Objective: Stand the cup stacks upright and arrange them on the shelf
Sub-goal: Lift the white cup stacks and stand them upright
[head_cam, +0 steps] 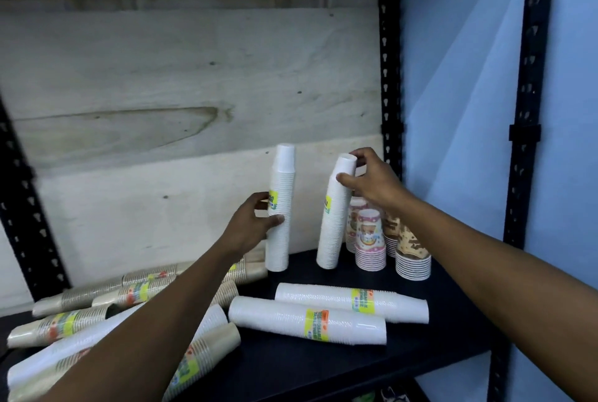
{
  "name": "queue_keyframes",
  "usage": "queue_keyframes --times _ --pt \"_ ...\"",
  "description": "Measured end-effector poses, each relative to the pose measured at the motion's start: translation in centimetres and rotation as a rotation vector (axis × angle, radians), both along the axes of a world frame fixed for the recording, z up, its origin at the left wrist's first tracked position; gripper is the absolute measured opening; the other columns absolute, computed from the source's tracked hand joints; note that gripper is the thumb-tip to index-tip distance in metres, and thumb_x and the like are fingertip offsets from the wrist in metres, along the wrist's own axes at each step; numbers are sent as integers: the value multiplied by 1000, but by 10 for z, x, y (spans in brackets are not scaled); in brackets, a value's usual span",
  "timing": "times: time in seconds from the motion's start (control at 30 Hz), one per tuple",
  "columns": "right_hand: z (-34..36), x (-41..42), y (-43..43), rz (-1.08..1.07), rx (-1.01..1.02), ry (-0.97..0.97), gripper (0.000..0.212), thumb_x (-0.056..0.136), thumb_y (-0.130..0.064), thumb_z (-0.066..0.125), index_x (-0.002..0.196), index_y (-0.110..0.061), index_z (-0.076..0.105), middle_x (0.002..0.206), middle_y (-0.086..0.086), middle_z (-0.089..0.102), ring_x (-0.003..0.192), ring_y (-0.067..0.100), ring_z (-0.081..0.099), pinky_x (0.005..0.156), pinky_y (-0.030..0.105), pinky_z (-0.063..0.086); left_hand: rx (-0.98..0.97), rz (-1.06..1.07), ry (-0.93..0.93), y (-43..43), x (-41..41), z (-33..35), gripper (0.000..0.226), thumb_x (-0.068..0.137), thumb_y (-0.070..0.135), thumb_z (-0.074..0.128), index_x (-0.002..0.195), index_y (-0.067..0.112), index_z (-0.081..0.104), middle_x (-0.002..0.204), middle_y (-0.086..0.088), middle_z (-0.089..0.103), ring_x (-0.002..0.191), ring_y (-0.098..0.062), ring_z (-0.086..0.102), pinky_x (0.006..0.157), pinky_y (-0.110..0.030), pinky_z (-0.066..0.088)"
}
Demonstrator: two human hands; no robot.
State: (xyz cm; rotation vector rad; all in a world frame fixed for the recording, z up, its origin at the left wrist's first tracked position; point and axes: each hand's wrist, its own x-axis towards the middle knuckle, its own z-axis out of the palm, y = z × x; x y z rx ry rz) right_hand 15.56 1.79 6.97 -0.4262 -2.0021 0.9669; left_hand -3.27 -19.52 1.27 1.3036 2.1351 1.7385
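Two tall white cup stacks stand on the black shelf (323, 366). My left hand (252, 223) grips the middle of the left white stack (282, 188), which is upright. My right hand (372, 181) holds the top of the right white stack (333, 226), which leans a little to the right. Two more white stacks (307, 320) (351, 301) with yellow labels lie on their sides in front. Several beige and white stacks (97, 311) lie flat at the left.
Short upright stacks of pink patterned cups (370, 246) and brown patterned cups (412, 256) stand at the back right corner. A plywood back panel (161, 94) closes the shelf. Black perforated posts (391, 77) frame the right side beside a blue wall.
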Motion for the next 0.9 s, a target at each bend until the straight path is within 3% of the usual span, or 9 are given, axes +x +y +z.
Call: queue_keyframes --times 0.1,0.23,0.9 --pt "9 -18 9 5 -36 38 55 80 -24 83 126 -13 56 116 -2 63 97 19 68 70 39 64 94 -1 -139 22 0 -5 52 84 16 81 129 24 55 117 -1 61 103 -23 69 83 -49 61" --pt "11 -41 16 21 -55 44 52 81 -26 82 126 -15 58 115 -3 64 100 19 68 71 40 64 129 1 -216 49 -9 -17 52 78 16 85 121 26 57 114 -3 63 108 -26 67 81 -52 61" --pt "-15 -67 9 56 15 -84 51 85 -36 78 127 -15 59 113 -3 65 101 17 67 79 42 63 64 85 -149 78 -28 -61 64 77 24 86 130 26 51 116 1 64 105 -18 67 82 -47 62"
